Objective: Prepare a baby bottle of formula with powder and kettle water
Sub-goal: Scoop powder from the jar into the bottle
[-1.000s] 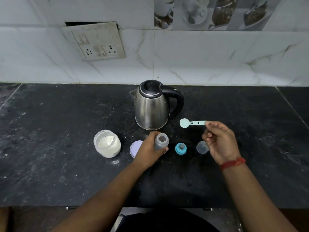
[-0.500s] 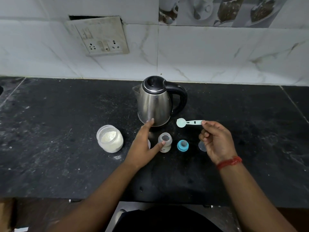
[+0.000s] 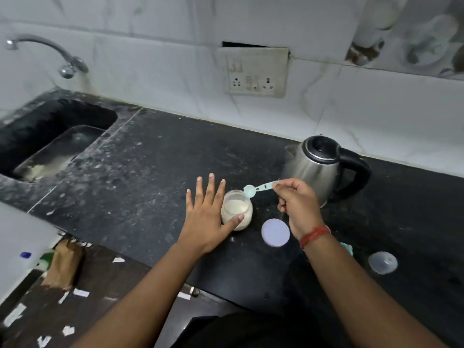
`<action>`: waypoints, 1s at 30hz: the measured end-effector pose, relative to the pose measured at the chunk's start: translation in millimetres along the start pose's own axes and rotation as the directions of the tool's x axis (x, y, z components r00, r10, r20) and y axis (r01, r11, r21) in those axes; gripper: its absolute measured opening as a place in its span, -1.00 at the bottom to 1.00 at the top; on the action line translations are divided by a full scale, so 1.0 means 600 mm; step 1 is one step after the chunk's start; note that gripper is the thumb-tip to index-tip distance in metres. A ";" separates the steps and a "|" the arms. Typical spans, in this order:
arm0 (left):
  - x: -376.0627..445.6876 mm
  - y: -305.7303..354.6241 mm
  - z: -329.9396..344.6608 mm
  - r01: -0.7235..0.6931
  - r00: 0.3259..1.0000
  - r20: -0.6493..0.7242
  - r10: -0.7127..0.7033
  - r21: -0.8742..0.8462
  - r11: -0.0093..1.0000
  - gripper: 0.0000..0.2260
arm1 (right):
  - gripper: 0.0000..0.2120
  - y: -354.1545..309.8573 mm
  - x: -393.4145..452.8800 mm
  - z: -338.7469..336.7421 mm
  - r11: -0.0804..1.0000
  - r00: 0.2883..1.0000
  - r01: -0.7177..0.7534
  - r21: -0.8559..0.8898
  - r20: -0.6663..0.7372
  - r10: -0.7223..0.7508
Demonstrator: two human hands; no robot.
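Pale blue scoop (image 3: 259,188) hovers at the rim of the powder jar (image 3: 236,210), its bowl just over the far right edge of the open mouth. Risk first: that jar looks light, and only the left hand's thumb touches its near wall, so a firm dig could tip or skid it and dust powder over the black counter (image 3: 140,177). A heaped scoop would likely shed on the way across too, and the bottle itself is not visible here, apparently hidden behind the right forearm. The kettle (image 3: 313,169) stands close behind the right hand (image 3: 298,209), an easy thing to knock.

Left hand (image 3: 208,209) lies flat and spread, fingers straight and pointing away, just beside the jar on its left. Right hand pinches the scoop's handle end, knuckles curled, wrist raised above the jar's lid (image 3: 275,232). A clear cap (image 3: 383,262) sits well apart to the right.
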State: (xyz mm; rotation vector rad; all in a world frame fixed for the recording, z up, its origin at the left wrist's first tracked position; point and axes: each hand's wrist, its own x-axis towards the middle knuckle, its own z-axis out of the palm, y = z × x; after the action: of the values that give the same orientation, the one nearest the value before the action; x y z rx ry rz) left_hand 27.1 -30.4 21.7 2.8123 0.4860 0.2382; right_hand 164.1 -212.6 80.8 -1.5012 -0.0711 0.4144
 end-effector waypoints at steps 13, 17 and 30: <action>-0.020 -0.050 -0.009 0.107 0.989 0.104 -0.109 0.026 0.994 -0.06 | -0.83 0.048 0.048 0.093 0.715 0.961 0.214 -0.665 0.275 -0.032; -0.013 -0.038 -0.013 0.115 0.991 0.071 -0.110 -0.061 0.991 -0.09 | -0.85 0.045 0.055 0.075 0.723 0.967 0.215 -0.656 0.246 -0.064; 0.048 0.150 -0.026 -0.240 0.971 -0.036 0.237 -0.205 0.949 -0.11 | -0.93 -0.010 0.021 -0.120 0.943 0.966 0.167 -0.289 -0.142 -0.215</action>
State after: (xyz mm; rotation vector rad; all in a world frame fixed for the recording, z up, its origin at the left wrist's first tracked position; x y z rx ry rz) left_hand 77.9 -98.3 66.4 2.6594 0.1117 0.3329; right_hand 198.9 -277.3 78.3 -1.7805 -0.1423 0.1187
